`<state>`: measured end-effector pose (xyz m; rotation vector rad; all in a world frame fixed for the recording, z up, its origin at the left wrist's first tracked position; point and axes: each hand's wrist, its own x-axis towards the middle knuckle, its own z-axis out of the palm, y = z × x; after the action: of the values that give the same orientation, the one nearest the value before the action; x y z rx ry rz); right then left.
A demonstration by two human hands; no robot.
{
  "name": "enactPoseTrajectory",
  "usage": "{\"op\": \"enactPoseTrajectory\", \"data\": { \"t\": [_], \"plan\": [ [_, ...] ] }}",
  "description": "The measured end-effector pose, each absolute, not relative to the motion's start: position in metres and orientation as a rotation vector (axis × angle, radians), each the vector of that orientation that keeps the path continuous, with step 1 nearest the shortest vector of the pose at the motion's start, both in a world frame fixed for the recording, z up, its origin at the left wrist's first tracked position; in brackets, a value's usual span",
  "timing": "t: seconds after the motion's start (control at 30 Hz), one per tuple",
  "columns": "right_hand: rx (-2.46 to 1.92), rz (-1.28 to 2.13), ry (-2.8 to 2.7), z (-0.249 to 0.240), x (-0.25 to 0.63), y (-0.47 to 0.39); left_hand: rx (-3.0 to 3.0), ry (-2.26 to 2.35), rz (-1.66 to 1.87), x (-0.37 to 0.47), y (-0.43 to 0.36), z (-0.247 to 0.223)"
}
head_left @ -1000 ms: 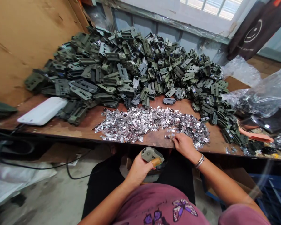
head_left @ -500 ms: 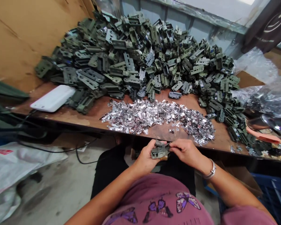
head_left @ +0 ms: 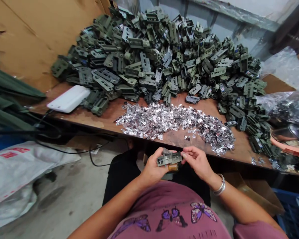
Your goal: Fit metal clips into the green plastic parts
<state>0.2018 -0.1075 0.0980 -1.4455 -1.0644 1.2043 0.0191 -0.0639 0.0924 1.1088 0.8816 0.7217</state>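
Grey-green and long, with little holes and slots, a piece (head_left: 169, 158) sits in the person's hands, just past the front edge of the table (head_left: 103, 114). From the middle of the view, it is at 5 o'clock. The left hand (head_left: 152, 167) wraps around its 9 o'clock end, with the fingers shut snugly on it. Something yellow-brown (head_left: 173, 167) shows just under the piece.

The right hand (head_left: 198, 162) is at the 3 o'clock end of the piece. Its thumb and first finger are close together there, but I cannot tell if they pinch a tiny thing. A silver bracelet (head_left: 220, 185) is around that wrist.

Many shiny bits (head_left: 161, 121) lie on the table, at 12 o'clock from the hands. They make a long, curved heap. Behind them, at 12 o'clock in the view, a big pile of green parts (head_left: 144, 63) stands high. Lots of those parts are tipped over each other.

A white box (head_left: 68, 98) lies near 9 o'clock, beside the pile. An orange thing (head_left: 289, 147) is near 3 o'clock. A white sack (head_left: 27, 172) is on the floor near 8 o'clock.
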Motion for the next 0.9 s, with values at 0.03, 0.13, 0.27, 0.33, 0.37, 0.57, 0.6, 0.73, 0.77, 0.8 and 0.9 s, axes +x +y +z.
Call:
{"op": "enactPoseTrajectory", "data": {
  "t": [0.03,0.13,0.27,0.33,0.37,0.57,0.6,0.73,0.77,0.8,0.9],
  "plan": [
    [-1.406,1.349,-0.943,0.096,0.197,-0.104,1.108,0.877,0.745,0.020,-0.065,0.091],
    [-1.250,1.581,-0.674,0.093,0.187,-0.096,1.108,0.897,0.819,0.020,-0.066,0.085],
    [-1.097,1.734,-0.588,0.090,0.185,-0.091,1.034,0.780,0.728,0.009,-0.062,0.086],
    [-1.121,1.705,-0.752,0.091,0.188,-0.092,0.911,0.636,0.641,0.003,-0.060,0.092],
    [-1.157,1.651,-0.900,0.093,0.190,-0.092,0.840,0.612,0.606,0.001,-0.059,0.095],
    [-1.447,0.984,-1.898,0.112,0.210,-0.060,0.556,0.838,0.529,0.009,-0.058,0.108],
    [-1.560,0.786,-1.966,0.114,0.215,-0.048,0.526,0.844,0.558,0.011,-0.057,0.109],
    [-1.939,0.160,-2.284,0.114,0.228,-0.003,0.493,0.847,0.649,0.016,-0.055,0.111],
    [-1.971,0.082,-2.386,0.114,0.228,0.005,0.495,0.849,0.662,0.016,-0.054,0.112],
    [-1.976,0.024,-2.486,0.113,0.228,0.010,0.499,0.856,0.668,0.015,-0.054,0.112],
    [-1.919,-0.051,-2.691,0.113,0.227,0.015,0.519,0.904,0.675,0.013,-0.054,0.109]
  ]
}}
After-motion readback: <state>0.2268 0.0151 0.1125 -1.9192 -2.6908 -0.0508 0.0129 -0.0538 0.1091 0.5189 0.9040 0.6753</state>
